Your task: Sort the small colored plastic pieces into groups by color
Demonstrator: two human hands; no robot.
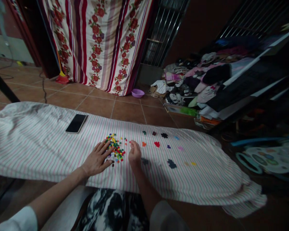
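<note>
While our left hand (97,159) lay open, touching the mixed bead pile (116,148), our right hand (135,153) sat curled shut just right of that pile, contents hidden.

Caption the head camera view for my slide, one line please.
Left hand rests on mixed coloured beads on striped cloth; curled right hand beside small colour-sorted clusters.

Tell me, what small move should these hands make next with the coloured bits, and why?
Probably the right hand, its fingers curled shut beside the mixed pile of coloured pieces, should move to one of the single-colour clusters, such as the red cluster. What it pinches is hidden. The left hand rests spread on the pile, and separate clusters lie on the striped cloth.
</note>
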